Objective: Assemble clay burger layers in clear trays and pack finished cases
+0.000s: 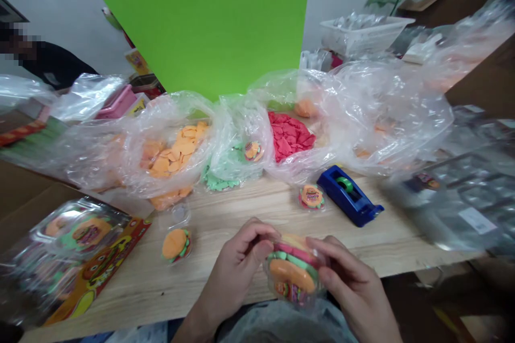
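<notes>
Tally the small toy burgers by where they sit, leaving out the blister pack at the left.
In hands: 1 (held burger, between left hand and right hand)
On table: 2 (left burger, right burger)
In bag: 1 (bagged burger)
Total: 4

Between left grip (pixel 237 262) and right grip (pixel 354 295), orange, green and pink layers on a toy burger (pixel 292 273). Beyond the right grip, a blue tape dispenser (pixel 354 203) with a green roll (pixel 345 184).
</notes>
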{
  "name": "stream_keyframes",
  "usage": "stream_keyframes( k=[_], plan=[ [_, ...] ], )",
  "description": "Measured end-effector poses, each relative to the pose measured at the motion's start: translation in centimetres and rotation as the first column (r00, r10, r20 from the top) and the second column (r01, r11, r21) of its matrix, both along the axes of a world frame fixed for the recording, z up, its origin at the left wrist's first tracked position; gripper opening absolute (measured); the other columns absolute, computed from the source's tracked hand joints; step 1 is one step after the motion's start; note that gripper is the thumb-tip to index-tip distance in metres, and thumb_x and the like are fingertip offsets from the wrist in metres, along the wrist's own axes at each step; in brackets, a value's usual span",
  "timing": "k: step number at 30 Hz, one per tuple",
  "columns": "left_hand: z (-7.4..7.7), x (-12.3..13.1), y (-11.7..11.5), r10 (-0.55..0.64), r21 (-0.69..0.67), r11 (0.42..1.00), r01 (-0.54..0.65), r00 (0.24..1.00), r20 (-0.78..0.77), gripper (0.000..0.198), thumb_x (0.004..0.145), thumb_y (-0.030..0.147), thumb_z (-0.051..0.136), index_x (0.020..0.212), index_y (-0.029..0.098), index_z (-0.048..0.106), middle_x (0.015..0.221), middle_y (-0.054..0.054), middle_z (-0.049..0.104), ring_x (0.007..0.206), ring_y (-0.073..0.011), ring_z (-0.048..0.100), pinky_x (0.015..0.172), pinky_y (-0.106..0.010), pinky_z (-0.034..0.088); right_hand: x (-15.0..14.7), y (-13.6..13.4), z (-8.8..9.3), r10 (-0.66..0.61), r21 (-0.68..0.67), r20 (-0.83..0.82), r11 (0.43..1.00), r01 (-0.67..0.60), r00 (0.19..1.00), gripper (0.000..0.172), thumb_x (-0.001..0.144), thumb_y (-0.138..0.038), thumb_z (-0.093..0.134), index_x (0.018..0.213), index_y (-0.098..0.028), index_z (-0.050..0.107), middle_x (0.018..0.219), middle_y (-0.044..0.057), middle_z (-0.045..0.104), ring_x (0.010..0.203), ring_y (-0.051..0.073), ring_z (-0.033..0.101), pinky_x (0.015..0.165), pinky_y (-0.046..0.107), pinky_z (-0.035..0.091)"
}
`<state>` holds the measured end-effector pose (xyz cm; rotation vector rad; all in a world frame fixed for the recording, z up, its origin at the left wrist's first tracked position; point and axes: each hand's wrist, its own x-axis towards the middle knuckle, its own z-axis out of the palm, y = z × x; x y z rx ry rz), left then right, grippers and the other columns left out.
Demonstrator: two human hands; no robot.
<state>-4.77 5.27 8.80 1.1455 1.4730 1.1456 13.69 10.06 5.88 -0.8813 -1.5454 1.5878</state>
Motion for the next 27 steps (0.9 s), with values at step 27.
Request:
stream_keyframes(
  k=[27],
  plan=[
    [-6.7,1.1,-2.6,-0.313,-0.362,0.898,0.252,0.942,-0.119,0.016,0.079,0.029,0.043,0.069,0.018,0.047,0.066,0.003,0.045,0.065,-0.0118,0.041,0.061,-0.021,0.031,-0.9,-3.7,-7.7,0.186,-0.282,0.175,0.950,-0.132,0.967,0.026,0.073,-0.039,0.058,0.067,-0.015,0.063,0.064,0.002,0.059,0.065,0.016,0.052,0.061,0.025,0.039]
  ],
)
